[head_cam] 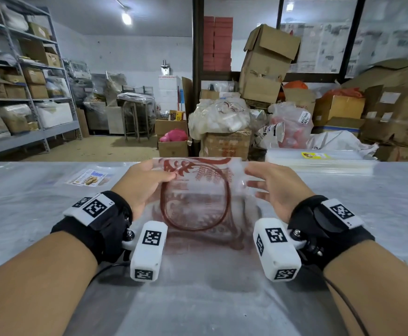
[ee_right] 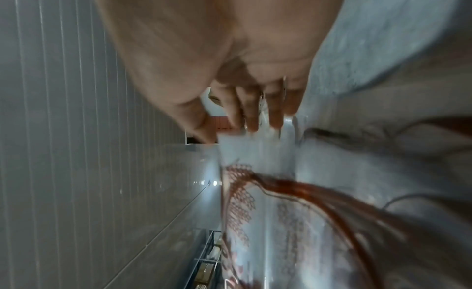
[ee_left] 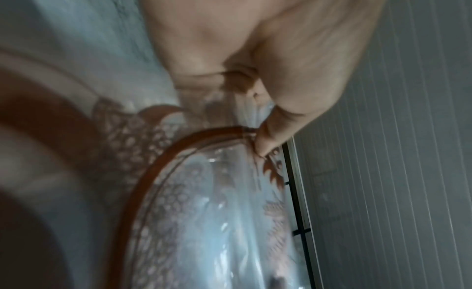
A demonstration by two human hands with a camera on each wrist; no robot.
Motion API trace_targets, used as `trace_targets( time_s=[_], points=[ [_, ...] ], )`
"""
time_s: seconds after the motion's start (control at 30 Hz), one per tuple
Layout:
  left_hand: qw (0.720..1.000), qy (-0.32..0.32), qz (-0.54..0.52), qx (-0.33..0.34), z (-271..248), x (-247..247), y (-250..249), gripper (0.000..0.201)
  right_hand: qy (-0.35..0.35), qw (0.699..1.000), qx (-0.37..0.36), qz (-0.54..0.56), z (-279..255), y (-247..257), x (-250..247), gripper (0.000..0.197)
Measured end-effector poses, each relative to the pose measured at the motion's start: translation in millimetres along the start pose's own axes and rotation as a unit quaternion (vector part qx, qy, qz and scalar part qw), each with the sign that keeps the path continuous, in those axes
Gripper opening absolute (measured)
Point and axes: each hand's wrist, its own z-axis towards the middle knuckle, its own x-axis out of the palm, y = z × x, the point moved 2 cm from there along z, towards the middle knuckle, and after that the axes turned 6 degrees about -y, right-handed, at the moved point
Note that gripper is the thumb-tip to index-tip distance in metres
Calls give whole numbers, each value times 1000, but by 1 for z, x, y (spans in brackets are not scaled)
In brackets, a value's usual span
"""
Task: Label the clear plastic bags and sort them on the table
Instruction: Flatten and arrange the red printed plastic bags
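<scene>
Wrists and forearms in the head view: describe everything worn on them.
Forearms bare, no sleeves. Each wrist wears a black strap: left strap, right strap, topped by a white block with black square-code markers. A white camera box, also coded, hangs inside each wrist, trailing a thin dark cable.

I hold the bag (head_cam: 195, 190) up over the table (head_cam: 367, 214), straight ahead of me, between my two hands. My left hand (head_cam: 142, 187) pinches its left edge, thumb on the near face; my right hand (head_cam: 273, 190) is at its right edge, fingers stretched along it. On the table to the far left lies a labelled bag (head_cam: 90, 178). At the far right edge sits a stack of bags (head_cam: 319, 161). Beyond the table stand boxes (head_cam: 266, 69); shelves (head_cam: 16, 93) stand off to the left.
</scene>
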Motion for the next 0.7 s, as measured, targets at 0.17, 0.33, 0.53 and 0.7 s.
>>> trace_targets(
  time_s=[0.17,0.33,0.53,0.7],
  points=[
    [998,-55,19,-29,9,-5,6,13,-84,991,62,-80,11,-12,-13,8],
    [998,-44,24,-38,7,-2,7,31,-91,989,75,-89,12,-11,-9,7],
    [1000,-12,29,1,2,2,2,17,-91,989,90,-79,8,-9,-9,5],
    [999,28,37,8,-1,4,3,23,-88,992,89,-30,6,-9,-9,16]
  ],
)
